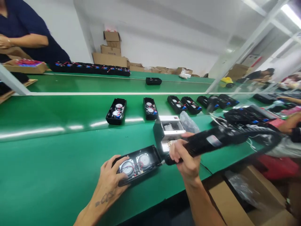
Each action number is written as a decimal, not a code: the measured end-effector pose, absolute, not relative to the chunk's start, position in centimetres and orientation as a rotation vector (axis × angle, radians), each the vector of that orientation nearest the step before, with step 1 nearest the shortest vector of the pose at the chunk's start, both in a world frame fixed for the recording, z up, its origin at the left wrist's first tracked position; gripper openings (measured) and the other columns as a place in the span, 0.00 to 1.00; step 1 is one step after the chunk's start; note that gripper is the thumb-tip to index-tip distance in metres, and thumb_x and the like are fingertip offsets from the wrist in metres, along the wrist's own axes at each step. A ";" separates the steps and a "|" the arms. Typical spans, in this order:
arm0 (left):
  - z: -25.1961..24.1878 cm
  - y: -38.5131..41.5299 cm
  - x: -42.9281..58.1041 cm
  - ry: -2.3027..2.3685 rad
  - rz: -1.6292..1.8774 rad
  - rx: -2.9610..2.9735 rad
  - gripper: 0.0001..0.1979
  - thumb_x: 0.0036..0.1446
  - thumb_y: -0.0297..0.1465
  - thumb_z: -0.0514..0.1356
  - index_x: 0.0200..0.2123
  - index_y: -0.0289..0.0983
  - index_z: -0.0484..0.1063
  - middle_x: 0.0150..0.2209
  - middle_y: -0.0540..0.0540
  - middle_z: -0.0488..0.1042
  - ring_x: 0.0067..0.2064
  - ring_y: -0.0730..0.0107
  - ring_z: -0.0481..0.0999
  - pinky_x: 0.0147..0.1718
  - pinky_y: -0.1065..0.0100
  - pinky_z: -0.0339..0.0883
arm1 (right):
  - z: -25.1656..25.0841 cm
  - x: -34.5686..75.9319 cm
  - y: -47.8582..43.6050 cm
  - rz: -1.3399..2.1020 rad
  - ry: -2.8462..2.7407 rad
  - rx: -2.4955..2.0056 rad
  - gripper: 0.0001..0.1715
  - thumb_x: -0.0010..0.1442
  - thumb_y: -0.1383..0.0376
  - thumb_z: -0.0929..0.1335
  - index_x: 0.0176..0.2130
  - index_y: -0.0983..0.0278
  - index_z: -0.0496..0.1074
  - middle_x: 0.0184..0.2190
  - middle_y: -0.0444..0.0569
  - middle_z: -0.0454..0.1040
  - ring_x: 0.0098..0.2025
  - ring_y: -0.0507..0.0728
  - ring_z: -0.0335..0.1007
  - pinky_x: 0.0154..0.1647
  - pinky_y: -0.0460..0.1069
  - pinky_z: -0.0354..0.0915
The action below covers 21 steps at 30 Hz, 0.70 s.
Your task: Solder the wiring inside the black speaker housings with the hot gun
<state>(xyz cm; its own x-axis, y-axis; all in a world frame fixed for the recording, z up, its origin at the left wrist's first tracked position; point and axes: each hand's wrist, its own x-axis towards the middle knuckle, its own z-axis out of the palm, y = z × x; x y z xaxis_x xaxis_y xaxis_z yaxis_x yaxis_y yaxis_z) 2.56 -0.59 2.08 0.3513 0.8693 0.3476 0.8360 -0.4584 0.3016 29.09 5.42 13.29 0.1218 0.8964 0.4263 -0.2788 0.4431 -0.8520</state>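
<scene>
My left hand (113,175) grips the left end of a black speaker housing (152,153), thumb and fingers on opposite sides. Two round silver speaker drivers (144,160) with thin wires sit inside it. In my right hand (185,157) is a black electric screwdriver (199,144), its fingers wrapped round the body. The tool lies nearly level, its tip pointing left at the right end of the housing; whether it touches a screw there I cannot tell. Just behind my right hand stands a metal screw feeder box (168,125).
Open speaker housings (116,111) stand on the green belt (70,116) beyond the bench. A clear plastic bag (188,122) lies beside the metal box. Cardboard boxes (225,201) are below right. A co-worker (30,34) stands at far left; others sit at right.
</scene>
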 end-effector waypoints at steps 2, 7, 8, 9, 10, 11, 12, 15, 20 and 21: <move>2.6 -0.7 3.0 1.604 0.695 2.485 0.08 0.47 0.27 0.75 0.30 0.46 0.82 0.63 0.46 0.76 0.66 0.36 0.67 0.55 0.33 0.68 | 13.3 26.3 3.8 1.059 -1.132 -0.545 0.15 0.69 0.64 0.71 0.52 0.54 0.65 0.19 0.31 0.60 0.15 0.48 0.55 0.18 0.45 0.58; 2.9 -0.9 3.3 1.604 0.669 2.422 0.09 0.53 0.31 0.74 0.37 0.51 0.85 0.64 0.48 0.75 0.68 0.37 0.65 0.58 0.34 0.66 | 12.2 20.8 2.3 1.241 -1.280 -0.444 0.15 0.69 0.65 0.71 0.52 0.55 0.64 0.22 0.32 0.63 0.17 0.47 0.57 0.18 0.45 0.60; 2.9 -0.9 3.3 1.603 0.678 2.419 0.09 0.53 0.31 0.74 0.38 0.51 0.85 0.64 0.48 0.75 0.68 0.38 0.64 0.59 0.33 0.65 | 11.9 20.3 2.4 1.237 -1.307 -0.472 0.15 0.69 0.64 0.72 0.51 0.55 0.64 0.21 0.32 0.63 0.17 0.48 0.57 0.19 0.45 0.60; 2.8 -0.9 3.3 1.597 0.689 2.421 0.10 0.54 0.31 0.73 0.40 0.52 0.85 0.65 0.48 0.74 0.69 0.38 0.63 0.59 0.33 0.65 | 11.6 19.9 2.5 1.229 -1.328 -0.506 0.15 0.68 0.62 0.72 0.50 0.56 0.65 0.21 0.33 0.63 0.18 0.48 0.58 0.19 0.46 0.61; 2.7 -0.9 3.4 1.594 0.702 2.420 0.11 0.54 0.31 0.73 0.40 0.52 0.85 0.65 0.48 0.74 0.69 0.37 0.63 0.59 0.33 0.64 | 11.3 19.7 2.6 1.222 -1.342 -0.540 0.16 0.67 0.61 0.73 0.50 0.56 0.65 0.21 0.33 0.63 0.18 0.49 0.59 0.20 0.47 0.63; 2.6 -1.0 3.5 1.595 0.716 2.413 0.11 0.53 0.31 0.74 0.40 0.52 0.85 0.65 0.49 0.75 0.68 0.37 0.63 0.59 0.33 0.64 | 11.1 19.6 2.7 1.220 -1.353 -0.573 0.16 0.66 0.59 0.74 0.49 0.56 0.66 0.21 0.34 0.63 0.20 0.50 0.61 0.22 0.48 0.65; 2.6 -1.0 3.6 1.597 0.728 2.403 0.12 0.53 0.30 0.74 0.39 0.52 0.85 0.64 0.49 0.75 0.68 0.37 0.63 0.59 0.32 0.64 | 10.9 19.5 2.8 1.222 -1.363 -0.606 0.17 0.65 0.58 0.74 0.48 0.56 0.66 0.21 0.35 0.63 0.21 0.51 0.63 0.23 0.49 0.67; 2.5 -1.0 3.7 1.610 0.740 2.383 0.13 0.51 0.30 0.75 0.40 0.53 0.85 0.63 0.49 0.75 0.68 0.36 0.63 0.59 0.31 0.63 | 10.5 19.4 2.9 1.237 -1.388 -0.681 0.17 0.64 0.57 0.75 0.46 0.56 0.67 0.22 0.36 0.64 0.24 0.54 0.67 0.26 0.51 0.70; 2.2 -1.0 3.7 1.604 0.706 2.429 0.14 0.57 0.31 0.70 0.46 0.52 0.84 0.63 0.46 0.75 0.67 0.35 0.64 0.58 0.31 0.64 | 10.9 18.8 2.7 1.186 -1.462 -0.645 0.12 0.63 0.63 0.73 0.44 0.56 0.67 0.25 0.39 0.69 0.28 0.54 0.71 0.32 0.52 0.74; 2.1 -1.0 3.7 1.619 0.706 2.423 0.16 0.58 0.31 0.68 0.49 0.52 0.83 0.63 0.44 0.75 0.67 0.35 0.64 0.58 0.32 0.65 | 11.1 18.8 2.7 1.158 -1.509 -0.630 0.12 0.62 0.65 0.73 0.43 0.56 0.67 0.27 0.40 0.70 0.29 0.54 0.72 0.34 0.52 0.75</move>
<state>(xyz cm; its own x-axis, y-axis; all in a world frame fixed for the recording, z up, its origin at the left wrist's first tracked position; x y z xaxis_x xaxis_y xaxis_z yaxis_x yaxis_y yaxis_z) 3.73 -1.01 2.12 0.3097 0.9018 0.3015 0.8345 -0.4097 0.3684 18.77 2.70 11.13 -0.2794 0.8607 0.4257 -0.1884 0.3856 -0.9032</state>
